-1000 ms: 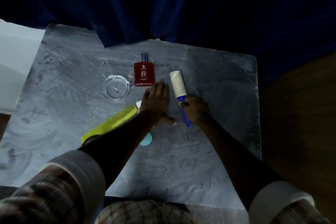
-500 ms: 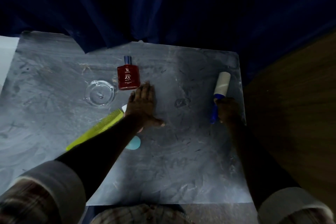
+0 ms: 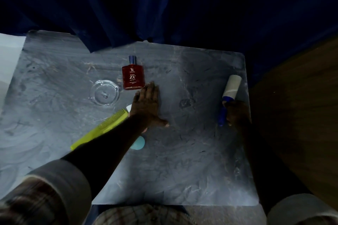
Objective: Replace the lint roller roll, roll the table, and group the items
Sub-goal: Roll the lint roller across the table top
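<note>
Right hand [image 3: 236, 113] clamps the lint roller [image 3: 228, 95] handle at the table [image 3: 182, 170] edge, roll pointing away. Left hand [image 3: 147, 107] lies flat, fingers together.

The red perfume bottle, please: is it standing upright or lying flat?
Lying flat: the red perfume bottle shows its label face-up, cap pointing away.

Our right hand [image 3: 236, 113] grips the lint roller [image 3: 229, 93] at the table's [image 3: 182, 170] right edge; our left hand [image 3: 147, 107] lies flat mid-table.

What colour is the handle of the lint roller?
Blue, seen in the head view: the lint roller handle sits in the right hand.
</note>
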### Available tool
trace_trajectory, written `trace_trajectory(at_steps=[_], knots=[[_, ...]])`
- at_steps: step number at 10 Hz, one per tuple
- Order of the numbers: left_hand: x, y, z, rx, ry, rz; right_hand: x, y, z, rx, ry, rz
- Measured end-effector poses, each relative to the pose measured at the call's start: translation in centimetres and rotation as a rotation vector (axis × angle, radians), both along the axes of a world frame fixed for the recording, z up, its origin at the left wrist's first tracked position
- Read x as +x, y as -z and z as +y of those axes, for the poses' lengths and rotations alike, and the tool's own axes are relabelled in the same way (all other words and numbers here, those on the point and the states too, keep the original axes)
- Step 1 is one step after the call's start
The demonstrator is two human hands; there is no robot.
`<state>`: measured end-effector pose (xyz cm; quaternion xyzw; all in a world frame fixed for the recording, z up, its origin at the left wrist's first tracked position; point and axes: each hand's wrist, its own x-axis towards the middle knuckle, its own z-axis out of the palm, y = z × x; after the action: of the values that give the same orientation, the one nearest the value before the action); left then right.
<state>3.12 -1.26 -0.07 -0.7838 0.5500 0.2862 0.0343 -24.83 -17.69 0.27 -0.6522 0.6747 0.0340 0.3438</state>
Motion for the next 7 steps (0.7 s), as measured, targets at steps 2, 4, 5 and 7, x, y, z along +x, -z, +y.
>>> trace_trajectory(at_steps=[2,4,5,7], knots=[[-0.2,0.3,-0.2,-0.022,-0.006,-0.008,4.4,0.3,0.8,-0.079,0.038,0.009],[-0.3,0.3,-0.2,-0.020,0.003,-0.015,8.9,0.9,1.9,-0.076,-0.115,0.042],[-0.3,0.3,-0.3,-0.010,0.014,-0.015,10.1,1.1,2.2,-0.088,-0.165,0.058],[-0.2,0.7,-0.4,-0.009,0.019,-0.026,10.9,0.8,2.6,-0.138,-0.168,0.121]])
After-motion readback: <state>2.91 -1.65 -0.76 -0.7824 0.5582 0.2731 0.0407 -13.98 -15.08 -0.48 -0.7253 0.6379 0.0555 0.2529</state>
